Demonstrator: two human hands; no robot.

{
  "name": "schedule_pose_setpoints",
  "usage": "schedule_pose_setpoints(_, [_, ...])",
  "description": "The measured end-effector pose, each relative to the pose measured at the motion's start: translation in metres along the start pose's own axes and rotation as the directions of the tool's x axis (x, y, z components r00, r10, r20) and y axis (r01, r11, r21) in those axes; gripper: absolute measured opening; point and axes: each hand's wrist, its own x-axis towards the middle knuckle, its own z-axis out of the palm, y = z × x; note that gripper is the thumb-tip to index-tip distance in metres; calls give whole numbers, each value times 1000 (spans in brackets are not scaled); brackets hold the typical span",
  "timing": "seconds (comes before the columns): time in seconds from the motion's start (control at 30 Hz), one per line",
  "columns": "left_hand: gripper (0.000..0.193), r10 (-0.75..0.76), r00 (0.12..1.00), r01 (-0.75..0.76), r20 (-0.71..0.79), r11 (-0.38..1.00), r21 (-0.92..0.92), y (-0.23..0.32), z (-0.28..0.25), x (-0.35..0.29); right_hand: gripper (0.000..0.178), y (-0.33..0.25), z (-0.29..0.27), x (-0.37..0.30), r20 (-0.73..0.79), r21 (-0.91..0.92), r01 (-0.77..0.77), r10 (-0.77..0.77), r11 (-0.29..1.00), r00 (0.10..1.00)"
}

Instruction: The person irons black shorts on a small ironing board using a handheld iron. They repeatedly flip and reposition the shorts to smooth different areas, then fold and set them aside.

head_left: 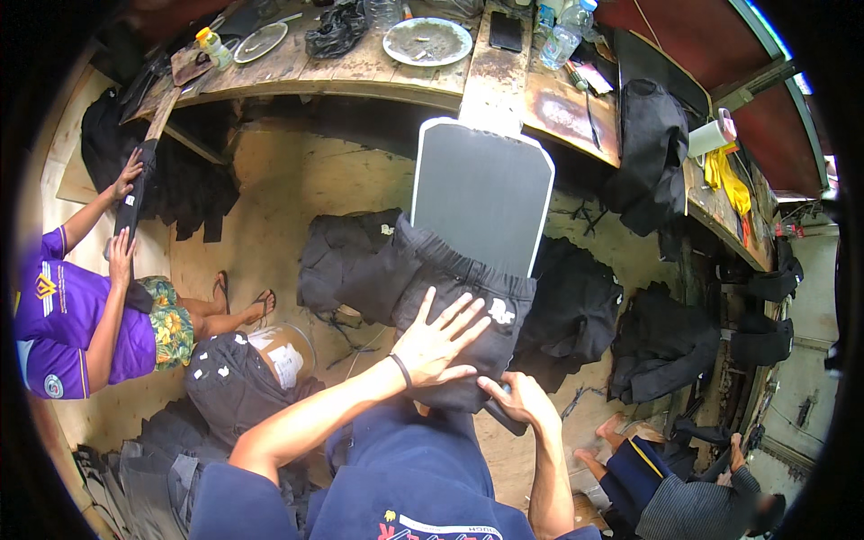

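A pair of black trousers (459, 306) with an elastic waistband and a small white print is drawn partly over a flat dark board (481, 193) with a pale edge. My left hand (441, 345) lies flat on the cloth, fingers spread, just left of the white print. Closed at the lower right edge of the trousers, my right hand (522, 399) grips a fold of the black cloth, its thumb on top. The fingers under that fold are hidden. The board's upper part is bare and joins the wooden bench (493, 90) beyond.
At left a person in a purple shirt (90, 315) handles a narrow board with dark cloth. Another person (693, 504) sits low at right. Black garment heaps (567, 306) lie around. The bench holds a round plate (427, 41), a phone (506, 31) and a bottle (567, 36).
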Motion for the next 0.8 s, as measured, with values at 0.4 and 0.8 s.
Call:
schedule_pose_setpoints(0.4, [95, 23, 959, -1, -281, 997, 79, -66, -11, 137, 45, 6, -89, 93, -435, 46, 329, -278, 943, 856])
schedule_pose_setpoints(0.8, [61, -68, 998, 59, -19, 663, 746, -29, -78, 141, 78, -16, -60, 55, -81, -138, -36, 25, 990, 996])
